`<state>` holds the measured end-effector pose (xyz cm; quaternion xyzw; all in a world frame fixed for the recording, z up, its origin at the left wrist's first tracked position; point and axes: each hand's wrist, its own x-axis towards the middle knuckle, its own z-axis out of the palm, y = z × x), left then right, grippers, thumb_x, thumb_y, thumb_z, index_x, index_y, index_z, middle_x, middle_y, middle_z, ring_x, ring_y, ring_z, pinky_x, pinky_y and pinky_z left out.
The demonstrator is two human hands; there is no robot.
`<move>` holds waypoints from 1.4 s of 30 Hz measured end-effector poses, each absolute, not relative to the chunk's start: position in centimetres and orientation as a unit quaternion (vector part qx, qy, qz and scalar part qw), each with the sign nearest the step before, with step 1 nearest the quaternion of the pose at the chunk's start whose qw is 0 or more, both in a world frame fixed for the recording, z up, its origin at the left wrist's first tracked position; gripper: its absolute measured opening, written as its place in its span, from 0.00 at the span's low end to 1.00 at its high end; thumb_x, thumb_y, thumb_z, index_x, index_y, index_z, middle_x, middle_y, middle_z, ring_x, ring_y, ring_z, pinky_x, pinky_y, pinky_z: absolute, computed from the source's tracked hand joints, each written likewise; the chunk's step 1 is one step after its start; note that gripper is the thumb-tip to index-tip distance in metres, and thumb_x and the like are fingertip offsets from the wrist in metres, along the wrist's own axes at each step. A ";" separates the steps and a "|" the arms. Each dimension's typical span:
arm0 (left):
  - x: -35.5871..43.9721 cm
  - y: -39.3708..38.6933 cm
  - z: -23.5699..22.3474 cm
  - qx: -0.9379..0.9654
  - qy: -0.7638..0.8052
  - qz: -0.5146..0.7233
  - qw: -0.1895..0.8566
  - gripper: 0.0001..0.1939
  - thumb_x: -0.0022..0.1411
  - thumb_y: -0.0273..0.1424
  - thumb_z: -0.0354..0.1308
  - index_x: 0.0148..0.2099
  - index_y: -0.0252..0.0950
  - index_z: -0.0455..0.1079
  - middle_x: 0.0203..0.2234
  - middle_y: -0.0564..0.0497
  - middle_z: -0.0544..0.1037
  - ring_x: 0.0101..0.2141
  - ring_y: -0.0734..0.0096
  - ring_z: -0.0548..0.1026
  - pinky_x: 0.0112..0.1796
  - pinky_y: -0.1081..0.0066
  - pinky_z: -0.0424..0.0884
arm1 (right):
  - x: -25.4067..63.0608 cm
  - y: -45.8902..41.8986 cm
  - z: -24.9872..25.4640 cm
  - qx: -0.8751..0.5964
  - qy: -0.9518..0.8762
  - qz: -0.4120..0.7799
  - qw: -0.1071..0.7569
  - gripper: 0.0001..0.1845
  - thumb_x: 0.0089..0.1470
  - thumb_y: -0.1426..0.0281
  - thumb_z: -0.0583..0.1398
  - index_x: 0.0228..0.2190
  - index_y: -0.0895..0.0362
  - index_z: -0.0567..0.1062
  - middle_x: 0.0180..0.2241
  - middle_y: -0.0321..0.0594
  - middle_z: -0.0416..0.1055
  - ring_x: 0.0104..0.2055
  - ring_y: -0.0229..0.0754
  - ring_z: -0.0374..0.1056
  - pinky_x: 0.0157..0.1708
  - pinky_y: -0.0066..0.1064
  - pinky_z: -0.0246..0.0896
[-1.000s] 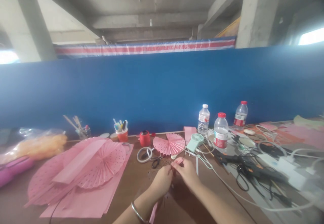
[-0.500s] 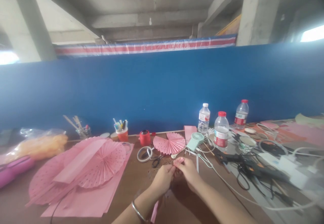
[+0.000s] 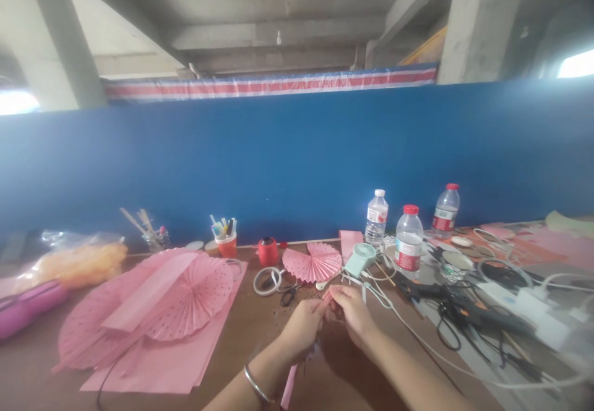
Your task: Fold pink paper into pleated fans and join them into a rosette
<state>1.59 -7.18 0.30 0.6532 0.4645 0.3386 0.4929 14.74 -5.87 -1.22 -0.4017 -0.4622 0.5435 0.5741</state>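
Note:
My left hand [image 3: 304,324] and my right hand [image 3: 350,312] meet over the middle of the table, fingers closed in a pinch. Between their fingertips is a small bit of pink paper [image 3: 327,298], mostly covered by the fingers. A narrow strip of pink paper [image 3: 288,387] shows below my left wrist; whether it is the same piece is hidden. Just beyond my hands lie a pleated pink paper fan [image 3: 312,265], black-handled scissors [image 3: 288,296] and a roll of tape [image 3: 267,281].
On the left, pleated pink paper rounds [image 3: 204,299] lie on pink sheets [image 3: 180,374]. A cup of pens [image 3: 226,245] and a red object [image 3: 268,252] stand at the back. To the right are a mint handheld fan [image 3: 361,259], water bottles [image 3: 408,247], a glue gun [image 3: 468,309] and cables.
The view has shifted slightly, so everything sits a little further right. My fingers have moved slightly around the pink paper, and less of it shows between them now.

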 end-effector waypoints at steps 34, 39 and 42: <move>0.3 -7.3 0.6 0.459 0.389 0.337 0.724 0.18 0.52 0.43 0.56 0.33 0.29 0.68 0.16 0.55 0.66 0.12 0.90 0.47 0.14 0.80 0.36 | 14.2 -6.9 -0.3 -0.368 -0.519 0.546 0.545 0.07 0.44 0.69 0.56 0.20 0.59 0.70 0.15 0.32 0.62 0.17 0.32 0.54 0.18 0.24 0.44; 0.6 -7.3 0.8 0.524 0.397 0.320 0.682 0.21 0.51 0.46 0.54 0.31 0.29 0.69 0.14 0.55 0.66 0.10 0.89 0.47 0.13 0.79 0.38 | 14.4 -6.9 -0.4 -0.371 -0.503 0.539 0.565 0.07 0.41 0.74 0.55 0.16 0.59 0.70 0.12 0.31 0.58 0.16 0.32 0.50 0.18 0.25 0.40; 0.6 -7.2 0.7 0.540 0.409 0.330 0.658 0.21 0.49 0.46 0.55 0.30 0.29 0.69 0.12 0.58 0.63 0.10 0.88 0.47 0.12 0.79 0.39 | 14.3 -6.9 -0.6 -0.379 -0.491 0.546 0.562 0.09 0.42 0.71 0.55 0.15 0.58 0.68 0.12 0.32 0.57 0.16 0.32 0.50 0.17 0.25 0.39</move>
